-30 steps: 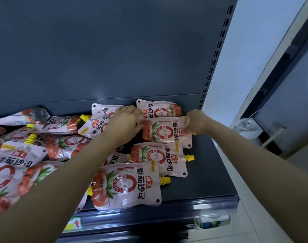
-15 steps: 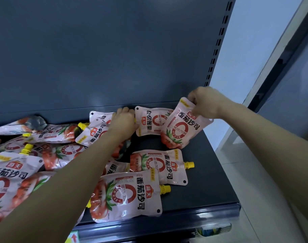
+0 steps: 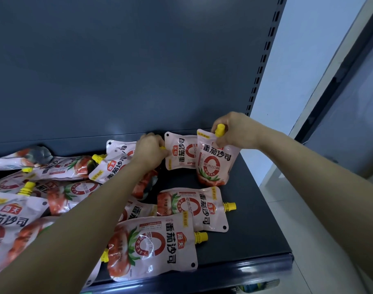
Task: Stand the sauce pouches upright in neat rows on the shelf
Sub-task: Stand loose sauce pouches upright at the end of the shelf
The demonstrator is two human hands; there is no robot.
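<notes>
Right hand [image 3: 237, 131] at the back right, fingers curled round the yellow cap of a pink plastic tomato-sauce pouch [image 3: 215, 164] standing upright on the dark grey metal shelf [image 3: 255, 234], left hand [image 3: 150, 150] just beside, fingers pinching the spout of a second pink pouch [image 3: 181, 152] lying sideways, other pouches [image 3: 151, 247] strewn flat left and front

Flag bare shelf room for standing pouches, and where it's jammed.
Bare: the shelf strip along its right edge, beside the upright pouch the right hand holds and past the spouts of two flat pouches to the front lip. A small gap lies below the back pouch that the left hand grips. Crowded: the left half, an overlapping heap.
</notes>
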